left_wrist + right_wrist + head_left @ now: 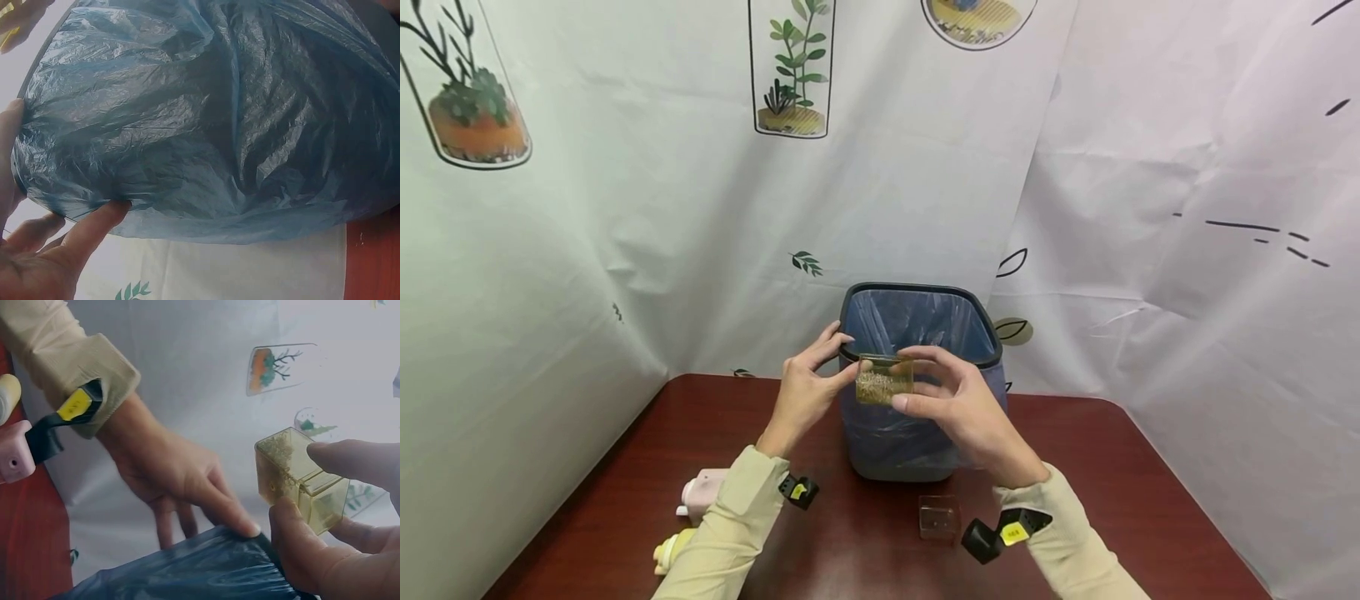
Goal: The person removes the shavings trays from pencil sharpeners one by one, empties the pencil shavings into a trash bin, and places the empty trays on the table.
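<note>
In my right hand I hold a small see-through yellowish box, pinched between thumb and fingers. Small golden bits lie inside it, toward one end in the right wrist view. The box is above the near rim of a trash bin, which is lined with a bluish plastic bag. My left hand grips the bin at its near left corner. Its thumb lies at the rim and its other fingers reach down the outer side, one fingertip pressing the bag.
A small clear open box stands on the dark red table in front of the bin. A pink object and a yellow one lie beside the left forearm. White printed curtains hang behind and at both sides.
</note>
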`<state>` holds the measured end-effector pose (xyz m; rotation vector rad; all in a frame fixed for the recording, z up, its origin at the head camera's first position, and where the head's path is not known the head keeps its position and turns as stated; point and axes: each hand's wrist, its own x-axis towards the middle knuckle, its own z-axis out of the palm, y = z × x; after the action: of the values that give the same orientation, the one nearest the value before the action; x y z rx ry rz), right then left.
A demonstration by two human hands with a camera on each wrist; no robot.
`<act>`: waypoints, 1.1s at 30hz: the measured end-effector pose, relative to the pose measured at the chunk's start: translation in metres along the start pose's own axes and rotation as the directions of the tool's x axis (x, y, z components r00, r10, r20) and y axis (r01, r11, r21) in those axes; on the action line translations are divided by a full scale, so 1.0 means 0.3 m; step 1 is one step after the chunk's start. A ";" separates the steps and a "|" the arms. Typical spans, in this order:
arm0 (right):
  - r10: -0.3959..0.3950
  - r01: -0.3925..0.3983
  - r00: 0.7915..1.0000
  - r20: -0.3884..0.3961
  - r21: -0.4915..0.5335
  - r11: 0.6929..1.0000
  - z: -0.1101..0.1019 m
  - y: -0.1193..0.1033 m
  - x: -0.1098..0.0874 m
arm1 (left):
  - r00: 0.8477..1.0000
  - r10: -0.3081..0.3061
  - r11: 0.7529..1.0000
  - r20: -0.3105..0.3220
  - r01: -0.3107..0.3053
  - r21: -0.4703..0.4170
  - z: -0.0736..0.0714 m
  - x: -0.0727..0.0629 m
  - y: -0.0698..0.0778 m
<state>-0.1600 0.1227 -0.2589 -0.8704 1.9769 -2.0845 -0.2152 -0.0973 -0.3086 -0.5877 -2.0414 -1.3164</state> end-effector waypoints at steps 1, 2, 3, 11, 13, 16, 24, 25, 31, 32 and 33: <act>-0.004 0.004 1.000 -0.003 -0.005 1.000 -0.001 -0.007 0.005 | 1.000 0.004 1.000 -0.001 -0.004 -0.003 0.005 0.001 -0.017; -0.006 0.006 1.000 -0.008 -0.007 1.000 -0.001 -0.015 0.010 | 1.000 0.004 1.000 -0.002 -0.004 -0.011 0.006 0.002 -0.017; -0.009 0.009 1.000 -0.011 -0.009 1.000 -0.002 -0.022 0.015 | 1.000 0.004 1.000 -0.001 -0.004 -0.020 0.008 0.003 -0.016; -0.045 0.044 0.999 -0.001 -0.028 0.999 -0.003 -0.052 0.063 | 1.000 -0.014 1.000 0.008 0.014 -0.022 0.011 0.001 -0.018; -0.048 0.048 0.999 -0.004 -0.041 0.998 -0.005 -0.054 0.074 | 1.000 -0.013 1.000 0.018 0.013 -0.012 0.011 0.000 -0.019; -0.058 0.057 0.998 -0.008 -0.058 0.997 -0.011 -0.057 0.087 | 1.000 -0.009 1.000 0.021 0.009 -0.009 0.010 0.000 -0.019; -0.086 0.081 0.995 -0.048 -0.102 0.992 -0.026 -0.058 0.117 | 1.000 -0.010 1.000 0.018 0.010 -0.001 0.003 -0.003 -0.016; -0.092 0.084 0.994 -0.057 -0.124 0.989 -0.026 -0.058 0.121 | 1.000 -0.012 1.000 0.019 0.012 0.000 0.002 -0.003 -0.015; -0.118 0.084 0.985 -0.125 -0.247 0.965 -0.029 -0.059 0.145 | 0.999 -0.016 1.000 0.031 0.016 -0.018 0.004 -0.004 -0.015; -0.122 0.082 0.983 -0.138 -0.264 0.961 -0.031 -0.057 0.149 | 0.999 -0.015 1.000 0.031 0.016 -0.022 0.004 -0.004 -0.016; -0.127 0.080 0.980 -0.152 -0.283 0.956 -0.032 -0.055 0.153 | 0.999 -0.013 1.000 0.032 0.014 -0.023 0.004 -0.004 -0.017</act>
<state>-0.1978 0.1113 -0.2287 -0.8869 2.4048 -2.0276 -0.2181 -0.0983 -0.3132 -0.6100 -2.0615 -1.3483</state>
